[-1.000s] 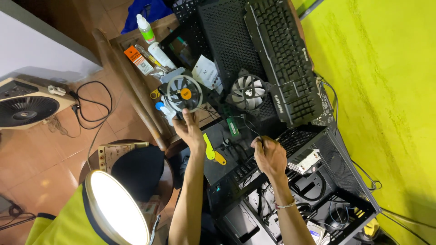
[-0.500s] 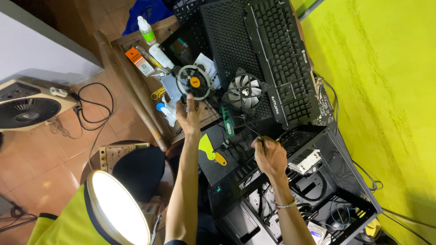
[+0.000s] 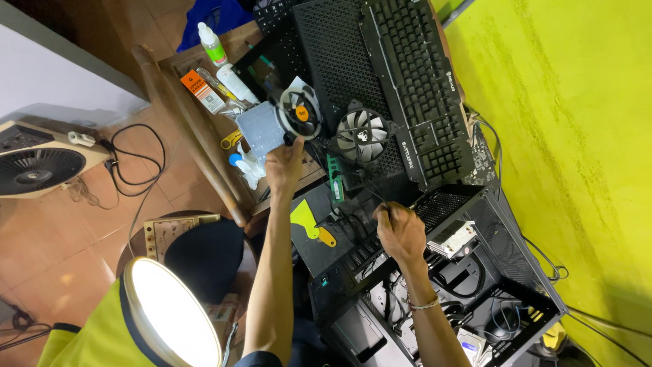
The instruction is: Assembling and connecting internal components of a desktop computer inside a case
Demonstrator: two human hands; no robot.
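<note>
My left hand (image 3: 285,167) grips a round cooler fan with an orange hub (image 3: 299,113) on a silver heatsink block (image 3: 260,128), held over the wooden bench. My right hand (image 3: 401,231) is closed on a thin dark tool, its tip hidden, at the top edge of the open black computer case (image 3: 489,292). A black case fan with white blades (image 3: 362,136) lies beside the cooler on a black mesh panel (image 3: 333,54). A green memory stick (image 3: 334,183) lies between my hands.
A black keyboard (image 3: 421,88) lies on the mesh panel. Bottles and tubes (image 3: 212,44) sit on the bench. A yellow scraper (image 3: 307,223) rests near the case. A floor fan (image 3: 41,163) with cables and a bright round lamp (image 3: 170,312) are on the left. A yellow wall (image 3: 564,136) rises right.
My left hand has carried the cooler fan farther from me, toward the mesh panel and case fan. My right hand has stayed at the case edge.
</note>
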